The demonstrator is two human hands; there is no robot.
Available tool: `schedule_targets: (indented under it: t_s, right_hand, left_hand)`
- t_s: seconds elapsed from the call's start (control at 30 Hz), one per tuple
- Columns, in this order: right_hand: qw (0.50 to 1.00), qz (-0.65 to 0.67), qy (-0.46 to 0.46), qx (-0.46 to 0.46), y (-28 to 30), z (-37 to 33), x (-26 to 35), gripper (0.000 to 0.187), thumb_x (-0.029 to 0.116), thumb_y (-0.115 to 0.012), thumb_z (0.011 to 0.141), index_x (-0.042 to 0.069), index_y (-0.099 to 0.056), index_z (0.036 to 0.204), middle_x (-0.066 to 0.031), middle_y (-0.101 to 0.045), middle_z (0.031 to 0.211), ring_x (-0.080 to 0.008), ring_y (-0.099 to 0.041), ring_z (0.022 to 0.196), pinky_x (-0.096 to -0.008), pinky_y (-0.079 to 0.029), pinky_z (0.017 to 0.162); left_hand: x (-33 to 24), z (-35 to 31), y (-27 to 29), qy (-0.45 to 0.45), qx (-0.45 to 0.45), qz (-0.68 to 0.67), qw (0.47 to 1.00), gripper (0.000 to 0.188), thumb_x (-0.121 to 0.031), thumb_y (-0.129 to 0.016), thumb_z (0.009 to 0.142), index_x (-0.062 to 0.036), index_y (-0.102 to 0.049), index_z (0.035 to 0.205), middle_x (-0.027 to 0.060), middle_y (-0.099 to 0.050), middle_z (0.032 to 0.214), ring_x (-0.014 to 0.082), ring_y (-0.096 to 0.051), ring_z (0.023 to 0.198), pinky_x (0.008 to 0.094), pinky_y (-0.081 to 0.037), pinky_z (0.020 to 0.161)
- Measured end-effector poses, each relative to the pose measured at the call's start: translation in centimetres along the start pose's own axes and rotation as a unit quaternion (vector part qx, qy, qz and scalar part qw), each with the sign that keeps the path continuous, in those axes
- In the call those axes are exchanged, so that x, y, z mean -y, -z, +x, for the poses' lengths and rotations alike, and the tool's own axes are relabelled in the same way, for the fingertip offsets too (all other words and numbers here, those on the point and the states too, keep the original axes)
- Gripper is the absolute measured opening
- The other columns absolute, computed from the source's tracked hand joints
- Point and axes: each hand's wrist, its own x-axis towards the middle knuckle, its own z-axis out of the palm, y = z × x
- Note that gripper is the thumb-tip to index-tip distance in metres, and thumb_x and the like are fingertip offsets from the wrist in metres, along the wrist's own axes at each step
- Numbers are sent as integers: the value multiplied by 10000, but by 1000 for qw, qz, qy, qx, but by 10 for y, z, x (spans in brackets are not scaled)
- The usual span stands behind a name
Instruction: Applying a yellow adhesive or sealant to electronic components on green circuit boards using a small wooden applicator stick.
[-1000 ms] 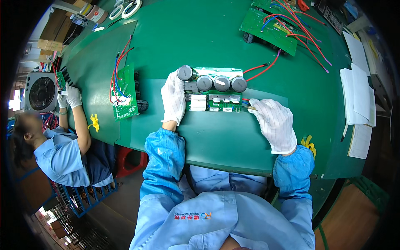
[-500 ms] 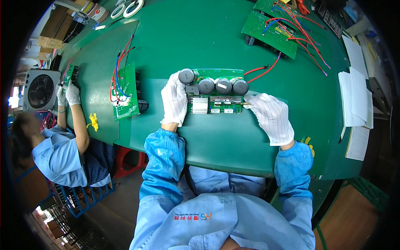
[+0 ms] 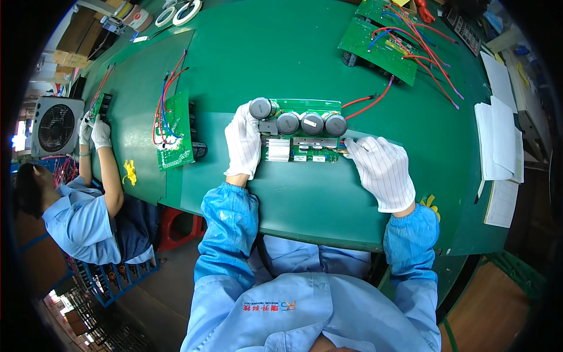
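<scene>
A green circuit board (image 3: pixel 311 107) stands tilted up in front of me, with several round black capacitors (image 3: pixel 311 123) across its middle and a silver heat sink (image 3: pixel 277 149) at lower left. My left hand (image 3: pixel 243 146), in a white glove, is closed on the board's left end. At the board's right edge, my gloved right hand (image 3: pixel 382 171) has its fingers pinched together. Something small and thin shows at these fingertips, too small to name. Red wires (image 3: pixel 365 105) run out from behind the board's upper right.
Another wired board (image 3: pixel 176 132) lies left on the green table (image 3: pixel 258 53); more boards (image 3: pixel 381 50) are at the back right. Papers (image 3: pixel 498 141) line the right edge. A co-worker (image 3: pixel 82 211) at left handles a small board beside a fan (image 3: pixel 56 126).
My right hand's fingers have shifted slightly at the board's right edge, and the hand has turned a little. My left hand keeps its hold. The co-worker's head has turned.
</scene>
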Motion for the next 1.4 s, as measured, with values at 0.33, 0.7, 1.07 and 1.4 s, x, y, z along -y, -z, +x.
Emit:
schedule_targets:
  t_s: [0.33,0.7,1.07,1.4]
  right_hand:
    - [997,70,-15,-1,0,0,0,233,120,-729,804,107,-726,1037,-17,-625,851,-226,-625,739,-362,-475,608]
    - [999,26,-32,1,8,7,15,221,121,-713,790,117,-718,1011,-2,-543,826,-178,-561,652,-341,-439,542]
    - [998,-49,6,41,14,22,34,261,91,-690,790,72,-708,1050,-12,-534,805,-170,-561,662,-342,-443,547]
    - [989,-96,21,113,25,28,35,180,111,-728,816,101,-694,992,-14,-529,782,-174,-567,648,-348,-425,537]
  left_hand:
    - [6,-1,0,-6,6,-10,1000,271,-182,-526,1058,-2,-610,1242,212,-693,1095,390,-671,953,414,-523,848]
    - [9,-4,-1,-32,-9,-11,999,228,-147,-514,1062,-19,-625,1215,191,-704,1073,386,-685,953,395,-538,854]
    - [13,-3,-3,-42,-19,-24,999,219,-99,-529,1047,-11,-638,1215,191,-706,1104,399,-693,973,394,-551,871]
    - [10,-1,-3,-47,-20,-21,998,207,-70,-535,1022,-7,-652,1180,200,-703,1099,428,-682,957,430,-563,821]
